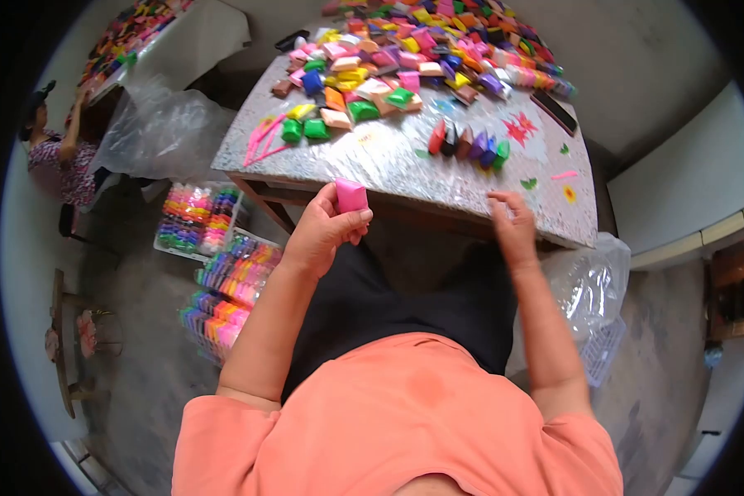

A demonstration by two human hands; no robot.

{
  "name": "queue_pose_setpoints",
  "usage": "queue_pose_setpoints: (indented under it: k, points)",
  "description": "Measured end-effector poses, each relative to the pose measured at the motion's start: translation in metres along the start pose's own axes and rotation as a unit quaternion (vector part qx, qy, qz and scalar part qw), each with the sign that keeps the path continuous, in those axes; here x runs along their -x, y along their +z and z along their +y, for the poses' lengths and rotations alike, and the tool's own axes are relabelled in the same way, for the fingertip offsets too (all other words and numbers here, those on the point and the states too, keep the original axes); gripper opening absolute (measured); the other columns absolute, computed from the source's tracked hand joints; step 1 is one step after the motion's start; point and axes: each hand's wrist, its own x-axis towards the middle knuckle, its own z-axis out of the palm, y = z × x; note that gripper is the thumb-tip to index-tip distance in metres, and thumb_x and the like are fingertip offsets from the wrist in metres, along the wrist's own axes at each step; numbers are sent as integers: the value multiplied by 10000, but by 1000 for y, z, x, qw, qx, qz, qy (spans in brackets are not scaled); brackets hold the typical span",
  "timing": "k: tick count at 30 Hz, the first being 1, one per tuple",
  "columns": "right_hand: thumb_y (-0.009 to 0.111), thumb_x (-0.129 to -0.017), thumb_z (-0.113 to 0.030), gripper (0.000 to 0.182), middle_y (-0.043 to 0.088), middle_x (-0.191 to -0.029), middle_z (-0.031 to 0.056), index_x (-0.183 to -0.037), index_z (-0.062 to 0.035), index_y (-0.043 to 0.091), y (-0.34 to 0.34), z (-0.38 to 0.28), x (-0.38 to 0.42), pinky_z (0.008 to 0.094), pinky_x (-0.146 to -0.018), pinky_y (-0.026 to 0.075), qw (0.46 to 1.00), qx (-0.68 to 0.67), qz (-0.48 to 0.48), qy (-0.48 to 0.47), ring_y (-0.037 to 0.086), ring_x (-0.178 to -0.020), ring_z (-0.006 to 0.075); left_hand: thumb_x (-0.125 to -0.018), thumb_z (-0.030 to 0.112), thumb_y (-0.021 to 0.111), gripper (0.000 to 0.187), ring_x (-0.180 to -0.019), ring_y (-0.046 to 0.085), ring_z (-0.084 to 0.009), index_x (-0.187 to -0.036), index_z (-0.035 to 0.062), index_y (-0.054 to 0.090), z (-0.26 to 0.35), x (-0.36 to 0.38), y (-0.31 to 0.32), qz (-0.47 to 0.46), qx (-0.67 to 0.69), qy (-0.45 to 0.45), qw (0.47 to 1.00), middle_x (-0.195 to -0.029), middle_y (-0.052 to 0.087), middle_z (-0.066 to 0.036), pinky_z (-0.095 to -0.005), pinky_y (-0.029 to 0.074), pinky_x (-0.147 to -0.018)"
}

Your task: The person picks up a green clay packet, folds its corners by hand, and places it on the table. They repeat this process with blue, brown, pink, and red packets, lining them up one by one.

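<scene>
My left hand (318, 234) is closed on a small pink packet (352, 196), pinched between thumb and fingers just off the table's front edge. My right hand (515, 230) is at the front edge of the patterned table (331, 159), a little blurred, fingers loosely bent and apart, with nothing seen in it. Beyond it stands a short row of packets (469, 149) in red, black, brown, purple, blue and green. A large heap of coloured packets (388, 62) covers the table's far side. Pink plastic strips (264, 142) lie at the left, beside green packets (316, 129).
A dark phone (554, 112) lies at the table's right. Baskets of sorted packets (197, 217) stand on the floor at left, with clear plastic bags (161, 128) behind. Another bag (591, 277) hangs over a basket (603, 351) at right. Another person (62, 161) sits by a second table.
</scene>
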Motion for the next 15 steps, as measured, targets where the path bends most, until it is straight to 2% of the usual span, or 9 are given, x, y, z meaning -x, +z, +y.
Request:
queue_pose_setpoints:
  k: [1,3,5,7,8,11,15]
  points:
    - [633,-892,-108,119,653,-887,34,-954,-22,687,12,-25,18,258,-786,476,994,-82,-21,65,609,-874,109,-804,122,751,338,-657,582,-108,-1057,77,532,-1,6,10,-12,20,-17,1000,-866,606,-34,-236,434,-539]
    - [648,-896,-78,162,636,-948,18,-1050,-32,675,27,-69,45,225,-801,471,975,-183,-103,70,583,-906,68,-805,142,761,371,-620,577,-111,-1087,63,532,-4,19,27,-36,56,-58,996,-861,605,-38,-229,439,-519]
    - [666,-879,-43,273,615,-1032,29,-1151,-44,641,41,-100,67,240,-824,483,937,-316,-105,105,591,-921,96,-876,217,709,381,-598,581,-116,-1162,60,512,-19,25,38,-58,73,-69,993,-874,617,-42,-235,454,-501]
    - [698,-851,-35,363,595,-1073,35,-1202,-52,610,45,-109,78,258,-843,492,930,-348,-106,58,598,-941,113,-923,247,656,394,-607,590,-123,-1229,65,489,-26,31,51,-69,97,-95,988,-895,629,-46,-235,464,-504]
    - [716,-833,-36,373,575,-1095,50,-1191,-45,613,42,-114,79,270,-827,508,931,-343,-117,30,601,-959,131,-966,267,590,394,-664,613,-125,-1283,66,472,-32,32,53,-95,117,-104,983,-948,631,-51,-234,491,-526]
    - [720,-825,-34,376,568,-1104,65,-1185,-43,614,38,-110,83,276,-797,522,949,-291,-121,5,599,-968,145,-991,340,536,383,-729,612,-128,-1232,44,498,-36,40,68,-125,185,-95,970,-945,623,-50,-255,509,-592]
    - [725,-818,-31,360,560,-1096,69,-1164,-41,624,39,-108,92,271,-780,526,965,-244,-89,-35,602,-940,151,-1026,370,434,436,-902,616,-147,-1344,74,457,-47,45,65,-97,237,-124,959,-1090,615,-67,-280,512,-709]
